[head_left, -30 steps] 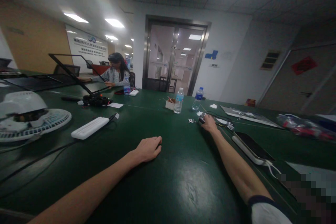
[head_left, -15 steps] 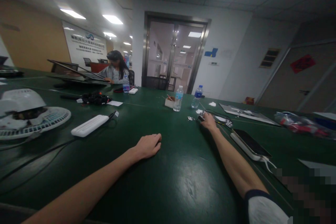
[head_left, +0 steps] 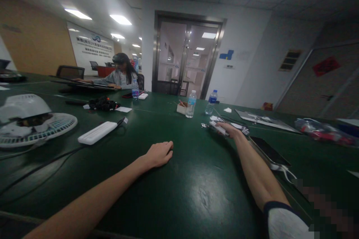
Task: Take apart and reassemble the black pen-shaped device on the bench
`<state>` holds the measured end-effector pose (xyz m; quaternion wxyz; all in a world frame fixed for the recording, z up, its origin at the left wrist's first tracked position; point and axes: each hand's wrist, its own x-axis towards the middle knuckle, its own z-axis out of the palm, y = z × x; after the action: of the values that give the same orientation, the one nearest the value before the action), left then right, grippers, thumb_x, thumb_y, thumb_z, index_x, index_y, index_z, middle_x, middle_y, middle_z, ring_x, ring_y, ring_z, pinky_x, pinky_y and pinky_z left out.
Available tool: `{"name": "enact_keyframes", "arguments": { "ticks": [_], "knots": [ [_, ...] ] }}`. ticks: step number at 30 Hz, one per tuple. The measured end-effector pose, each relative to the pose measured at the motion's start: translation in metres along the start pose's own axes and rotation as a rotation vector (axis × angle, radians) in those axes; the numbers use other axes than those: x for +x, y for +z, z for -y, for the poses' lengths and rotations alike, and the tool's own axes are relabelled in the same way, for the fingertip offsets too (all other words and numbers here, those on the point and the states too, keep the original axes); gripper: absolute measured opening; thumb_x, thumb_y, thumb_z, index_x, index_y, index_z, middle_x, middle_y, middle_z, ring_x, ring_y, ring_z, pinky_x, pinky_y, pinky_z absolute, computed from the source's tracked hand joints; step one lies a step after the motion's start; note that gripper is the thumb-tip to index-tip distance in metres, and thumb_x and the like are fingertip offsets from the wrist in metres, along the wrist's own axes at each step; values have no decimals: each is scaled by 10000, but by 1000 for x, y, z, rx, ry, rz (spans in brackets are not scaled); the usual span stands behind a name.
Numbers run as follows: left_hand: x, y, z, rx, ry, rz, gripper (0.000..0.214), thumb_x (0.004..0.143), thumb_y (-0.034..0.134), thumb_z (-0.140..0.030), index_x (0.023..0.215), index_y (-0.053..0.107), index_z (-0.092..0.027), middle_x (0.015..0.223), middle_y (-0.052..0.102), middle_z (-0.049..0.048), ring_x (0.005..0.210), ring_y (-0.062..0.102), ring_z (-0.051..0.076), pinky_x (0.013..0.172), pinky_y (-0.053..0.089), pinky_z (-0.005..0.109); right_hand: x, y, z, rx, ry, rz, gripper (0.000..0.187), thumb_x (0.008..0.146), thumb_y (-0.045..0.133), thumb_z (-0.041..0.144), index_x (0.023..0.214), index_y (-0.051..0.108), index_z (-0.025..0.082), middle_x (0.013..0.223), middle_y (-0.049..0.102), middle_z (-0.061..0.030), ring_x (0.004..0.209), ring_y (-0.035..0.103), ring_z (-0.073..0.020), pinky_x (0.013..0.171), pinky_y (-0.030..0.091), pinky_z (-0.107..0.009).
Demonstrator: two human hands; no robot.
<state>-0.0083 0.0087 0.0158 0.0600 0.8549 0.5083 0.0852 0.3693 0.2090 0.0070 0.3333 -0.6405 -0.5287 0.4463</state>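
My left hand rests on the green table, its fingers loosely bent, the thumb apart, and nothing in it. Farther out on the right, my right hand is closed around a pale, slim rectangular object, tilted just over the tabletop; its kind is unclear. Small metallic bits lie beside this object on the left. Behind the hand are cables and papers, partly hidden by it. A phone with a white cable lies to the right of my forearm.
Two water bottles stand beyond my hands, near a small box. On the left are a white power strip and fan parts. A flat panel lies at right. Across the table a person handles a laptop-like panel.
My right hand has picked up the pale rectangular object and drawn it slightly right and nearer. My left hand stays put. The other person's panel has been lowered.
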Motion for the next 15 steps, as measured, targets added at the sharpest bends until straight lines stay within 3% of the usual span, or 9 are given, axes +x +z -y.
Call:
{"name": "enact_keyframes", "arguments": {
  "ticks": [3,7,15],
  "knots": [
    [-1,0,-1,16,-2,-2,236,882,347,-336,1013,480,-192,962,592,69,844,578,192,716,470,307,-2,-2,-2,150,82,114,166,811,512,323,829,528,158,602,584,-19,497,517,-106,429,446,-182],
    [-1,-1,-1,0,2,5,240,883,347,-338,1017,481,-190,968,590,72,854,577,193,718,471,304,-6,-4,1,306,126,160,207,862,452,348,835,495,147,614,560,-22,494,520,-91,436,465,-156],
    [-1,0,1,-20,1,8,249,879,354,-339,1031,485,-191,969,588,68,856,572,190,725,469,301,-13,-3,3,395,190,236,189,873,407,302,830,482,133,581,511,-12,454,491,-80,404,452,-147]
  ]
}}
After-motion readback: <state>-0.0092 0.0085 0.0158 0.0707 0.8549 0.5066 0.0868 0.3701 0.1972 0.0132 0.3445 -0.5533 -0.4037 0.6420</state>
